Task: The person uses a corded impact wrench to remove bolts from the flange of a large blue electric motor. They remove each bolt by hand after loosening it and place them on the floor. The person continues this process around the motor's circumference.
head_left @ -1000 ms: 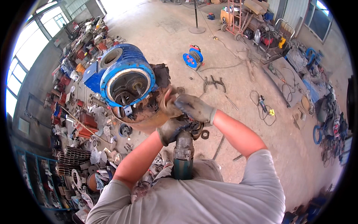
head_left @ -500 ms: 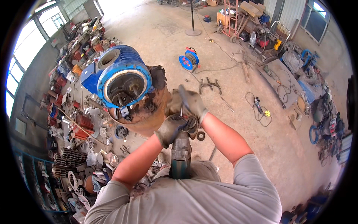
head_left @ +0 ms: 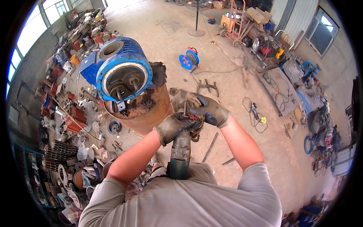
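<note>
A heavy power tool with a green body and grey metal front [head_left: 180,145] stands in front of my torso, its front end pointing away from me. My left hand [head_left: 172,126], in a dark-palmed work glove, is closed around the tool's front end. A short metal rod [head_left: 185,107] sticks out beyond that hand. Just to the right, my gloved right hand [head_left: 213,111] has its fingers bent in toward the rod and front end; what they grip is hidden. Ahead to the left, a blue motor housing [head_left: 124,72] with an open round end rests on a rusty drum [head_left: 151,113].
Beyond my hands, a three-armed puller [head_left: 208,87] and a blue cable reel [head_left: 189,60] are on the concrete floor. An angle grinder [head_left: 254,110] with its cord lies to the right. Motor parts [head_left: 75,117] crowd the left wall. Loose bars [head_left: 210,146] lie near my right forearm.
My right hand has shifted slightly right and down, its fingers now bent by the tool's front end. My left hand stays on the tool. The whole view has shifted a little.
</note>
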A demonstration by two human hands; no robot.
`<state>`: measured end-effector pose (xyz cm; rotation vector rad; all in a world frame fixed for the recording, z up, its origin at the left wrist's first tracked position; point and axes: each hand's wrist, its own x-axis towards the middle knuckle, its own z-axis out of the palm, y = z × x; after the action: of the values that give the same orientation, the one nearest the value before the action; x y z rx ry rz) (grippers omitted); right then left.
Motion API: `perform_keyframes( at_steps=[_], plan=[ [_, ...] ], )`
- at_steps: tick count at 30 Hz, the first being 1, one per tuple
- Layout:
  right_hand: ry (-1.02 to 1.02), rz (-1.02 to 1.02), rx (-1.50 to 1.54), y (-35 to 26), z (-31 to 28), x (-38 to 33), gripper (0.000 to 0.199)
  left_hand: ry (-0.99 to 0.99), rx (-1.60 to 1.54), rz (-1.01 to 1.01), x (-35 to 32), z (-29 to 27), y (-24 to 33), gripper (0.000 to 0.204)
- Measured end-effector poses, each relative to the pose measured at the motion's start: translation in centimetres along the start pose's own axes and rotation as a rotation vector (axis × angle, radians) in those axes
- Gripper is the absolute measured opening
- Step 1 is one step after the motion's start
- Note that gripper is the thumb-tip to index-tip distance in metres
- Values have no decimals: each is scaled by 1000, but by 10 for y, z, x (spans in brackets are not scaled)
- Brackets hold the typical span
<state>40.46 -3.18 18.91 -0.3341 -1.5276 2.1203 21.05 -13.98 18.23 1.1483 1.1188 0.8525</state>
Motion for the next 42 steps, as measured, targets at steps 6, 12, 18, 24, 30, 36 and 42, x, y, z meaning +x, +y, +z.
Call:
perform_keyframes(
  at_steps=[6,12,18,24,30,36,42],
  plan=[
    [-41,133,-348,6,-9,3,66,-240,-312,-66,11,-5,-28,32],
    [90,91,-319,29,0,8,36,-155,-261,-65,2,11,-14,15],
    [640,-54,-196,73,23,6,26,24,-80,-140,-8,15,-12,22],
    [668,-192,163,84,-7,-11,37,46,-255,-146,-13,10,-21,33],
    [267,-41,215,46,40,-24,53,-23,413,333,-5,-9,-44,29],
    [198,41,-74,72,48,-19,59,-153,987,849,-14,-42,-53,34],
    [648,-71,-50,119,76,-27,51,98,580,266,-37,-27,-68,33]
  ],
)
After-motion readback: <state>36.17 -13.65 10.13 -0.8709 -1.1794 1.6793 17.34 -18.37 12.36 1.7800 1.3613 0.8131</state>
